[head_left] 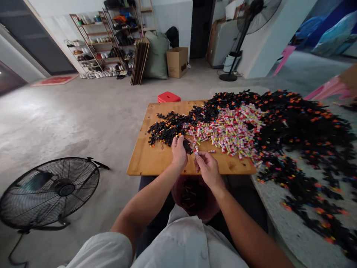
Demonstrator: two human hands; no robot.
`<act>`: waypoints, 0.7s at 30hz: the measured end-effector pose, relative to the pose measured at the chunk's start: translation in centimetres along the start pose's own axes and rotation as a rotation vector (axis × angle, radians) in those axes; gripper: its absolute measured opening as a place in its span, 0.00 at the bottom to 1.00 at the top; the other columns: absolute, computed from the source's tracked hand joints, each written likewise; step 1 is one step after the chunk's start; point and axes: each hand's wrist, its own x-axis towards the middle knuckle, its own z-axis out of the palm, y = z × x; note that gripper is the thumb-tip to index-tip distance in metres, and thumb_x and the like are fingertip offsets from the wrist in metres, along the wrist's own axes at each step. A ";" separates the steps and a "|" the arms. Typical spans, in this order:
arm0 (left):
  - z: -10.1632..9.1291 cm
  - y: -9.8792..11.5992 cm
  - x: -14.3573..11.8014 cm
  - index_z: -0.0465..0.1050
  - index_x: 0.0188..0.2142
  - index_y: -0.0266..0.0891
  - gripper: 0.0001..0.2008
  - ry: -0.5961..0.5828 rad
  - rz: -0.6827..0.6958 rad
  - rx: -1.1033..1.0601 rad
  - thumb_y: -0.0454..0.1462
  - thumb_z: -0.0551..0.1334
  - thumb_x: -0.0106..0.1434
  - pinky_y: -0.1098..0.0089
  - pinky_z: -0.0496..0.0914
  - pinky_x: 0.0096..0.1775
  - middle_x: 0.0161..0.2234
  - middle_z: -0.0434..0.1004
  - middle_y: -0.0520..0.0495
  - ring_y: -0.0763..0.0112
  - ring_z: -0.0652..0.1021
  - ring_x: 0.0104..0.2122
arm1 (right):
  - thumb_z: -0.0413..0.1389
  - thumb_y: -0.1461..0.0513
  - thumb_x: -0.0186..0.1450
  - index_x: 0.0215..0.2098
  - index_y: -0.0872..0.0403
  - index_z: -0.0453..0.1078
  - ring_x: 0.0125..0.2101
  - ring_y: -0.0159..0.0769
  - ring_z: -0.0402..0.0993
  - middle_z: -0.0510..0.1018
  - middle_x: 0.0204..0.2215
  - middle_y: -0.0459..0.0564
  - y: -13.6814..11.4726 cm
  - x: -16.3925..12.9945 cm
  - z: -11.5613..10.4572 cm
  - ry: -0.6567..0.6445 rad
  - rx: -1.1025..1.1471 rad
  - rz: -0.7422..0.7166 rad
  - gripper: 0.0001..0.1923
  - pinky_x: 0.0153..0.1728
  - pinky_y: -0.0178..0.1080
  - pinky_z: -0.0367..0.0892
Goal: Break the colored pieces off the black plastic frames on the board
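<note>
Over the wooden board (156, 160), my left hand (179, 152) is closed around a small black plastic piece (187, 146), whose exact kind I cannot make out. My right hand (208, 166) pinches a small printed tube (196, 150) between thumb and fingertips, close beside that black piece. Just beyond the hands, a heap of similar pink, white and yellow tubes (232, 128) spreads across the board. Black pieces with orange and yellow tips (167, 128) lie piled at the board's left and back.
A larger mound of black pieces (301, 115) covers the grey table (281, 212) at right. Between my legs stands a reddish tub (178, 191) with dark pieces inside. A floor fan (67, 190) is at left, a red stool (169, 97) behind the board.
</note>
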 end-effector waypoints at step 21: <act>-0.4 -0.2 -0.3 0.65 0.35 0.41 0.18 -0.034 0.003 0.072 0.51 0.66 0.67 0.73 0.65 0.27 0.22 0.65 0.55 0.73 0.71 0.22 | 0.69 0.49 0.58 0.32 0.52 0.75 0.15 0.28 0.65 0.72 0.18 0.40 0.7 -0.2 -0.3 -0.069 0.218 0.147 0.17 0.15 0.33 0.63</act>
